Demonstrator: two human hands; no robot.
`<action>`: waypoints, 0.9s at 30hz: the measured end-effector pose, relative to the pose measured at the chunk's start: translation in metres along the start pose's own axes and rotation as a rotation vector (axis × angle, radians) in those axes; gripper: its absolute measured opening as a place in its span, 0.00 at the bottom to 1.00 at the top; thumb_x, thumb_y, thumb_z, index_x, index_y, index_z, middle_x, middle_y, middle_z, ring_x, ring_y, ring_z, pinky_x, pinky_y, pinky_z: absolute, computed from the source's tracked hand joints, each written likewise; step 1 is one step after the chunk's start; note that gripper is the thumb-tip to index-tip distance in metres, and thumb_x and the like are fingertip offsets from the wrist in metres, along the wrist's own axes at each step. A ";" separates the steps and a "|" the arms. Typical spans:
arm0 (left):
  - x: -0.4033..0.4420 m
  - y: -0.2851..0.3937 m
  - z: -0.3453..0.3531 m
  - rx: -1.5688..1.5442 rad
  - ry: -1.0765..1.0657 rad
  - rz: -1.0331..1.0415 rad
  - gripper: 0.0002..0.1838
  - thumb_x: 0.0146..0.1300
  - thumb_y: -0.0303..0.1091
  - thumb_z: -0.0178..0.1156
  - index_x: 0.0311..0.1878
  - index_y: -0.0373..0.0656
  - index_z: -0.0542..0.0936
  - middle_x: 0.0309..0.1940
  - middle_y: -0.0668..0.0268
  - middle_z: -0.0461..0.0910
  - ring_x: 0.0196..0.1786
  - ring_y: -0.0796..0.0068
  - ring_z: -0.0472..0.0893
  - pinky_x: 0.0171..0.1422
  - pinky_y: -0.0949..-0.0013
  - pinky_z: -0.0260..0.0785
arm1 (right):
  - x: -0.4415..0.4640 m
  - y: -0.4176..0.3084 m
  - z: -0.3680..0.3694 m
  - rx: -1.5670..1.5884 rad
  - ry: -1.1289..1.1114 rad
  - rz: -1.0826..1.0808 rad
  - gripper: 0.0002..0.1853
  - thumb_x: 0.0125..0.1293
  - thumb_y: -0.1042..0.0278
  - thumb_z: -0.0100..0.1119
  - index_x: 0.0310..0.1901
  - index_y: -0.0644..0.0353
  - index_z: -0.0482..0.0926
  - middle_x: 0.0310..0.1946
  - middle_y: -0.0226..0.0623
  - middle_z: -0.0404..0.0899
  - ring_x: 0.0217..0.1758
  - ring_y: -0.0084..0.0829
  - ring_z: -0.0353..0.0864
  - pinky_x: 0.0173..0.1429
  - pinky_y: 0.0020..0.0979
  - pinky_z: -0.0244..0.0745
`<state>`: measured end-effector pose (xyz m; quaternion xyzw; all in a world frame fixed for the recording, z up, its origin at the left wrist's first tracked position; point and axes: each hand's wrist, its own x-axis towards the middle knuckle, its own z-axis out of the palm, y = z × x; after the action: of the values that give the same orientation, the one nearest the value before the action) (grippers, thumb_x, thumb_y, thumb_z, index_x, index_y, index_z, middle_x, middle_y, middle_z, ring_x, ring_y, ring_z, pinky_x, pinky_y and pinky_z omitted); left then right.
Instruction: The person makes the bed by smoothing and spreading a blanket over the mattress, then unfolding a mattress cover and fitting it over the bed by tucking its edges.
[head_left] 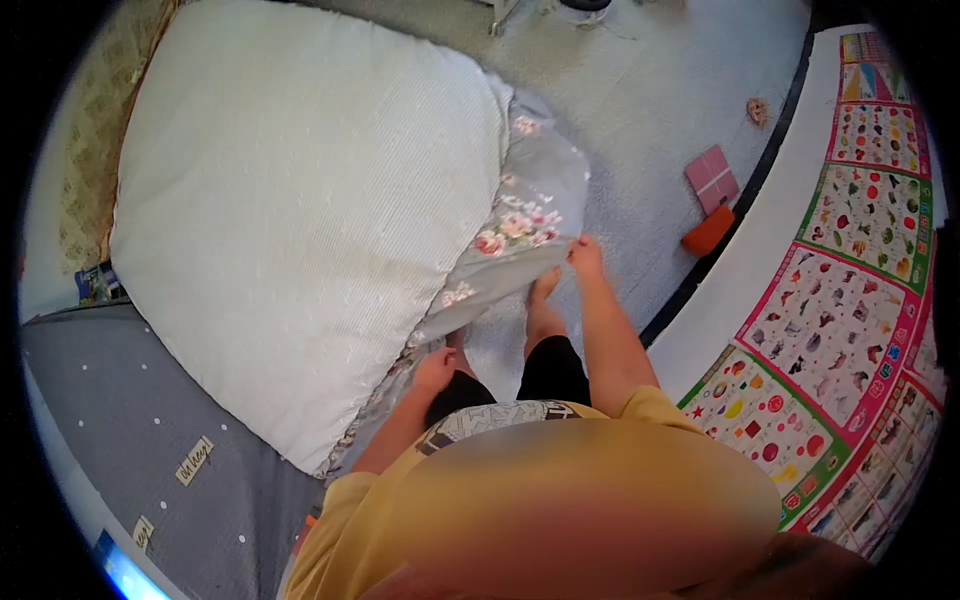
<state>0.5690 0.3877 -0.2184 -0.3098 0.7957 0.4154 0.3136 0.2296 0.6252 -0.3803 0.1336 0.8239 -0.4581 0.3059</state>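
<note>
A thick white quilt (310,190) with fine stripes lies spread out in front of me. From beneath its right edge comes a grey floral cover (540,190) with pink and white blossoms, its loose part hanging toward the floor. My right hand (587,257) pinches the outer edge of this cover and draws it out to a taut fold. Lower down, my left hand (434,370) is closed at the near edge of the same cover, close to the quilt's side. The fabric inside its fingers is mostly hidden.
A grey dotted sheet (190,430) covers the surface at lower left. Educational posters (820,320) line the right wall. On the pale floor (640,110) lie a pink square object (712,178) and an orange object (708,232). My bare foot (543,288) stands beside the cover.
</note>
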 end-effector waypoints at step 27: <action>0.226 0.285 -0.044 -0.638 0.040 -0.122 0.16 0.68 0.35 0.47 0.54 0.40 0.75 0.38 0.58 0.83 0.42 0.71 0.83 0.49 0.69 0.73 | 0.213 -0.234 -0.061 -0.618 -0.492 -0.304 0.13 0.61 0.63 0.56 0.42 0.61 0.80 0.36 0.47 0.82 0.41 0.46 0.81 0.46 0.41 0.75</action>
<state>0.2057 0.4297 -0.2360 -0.4477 0.6113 0.6180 0.2096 -0.0766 0.5354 -0.3325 -0.2008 0.8351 -0.2478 0.4482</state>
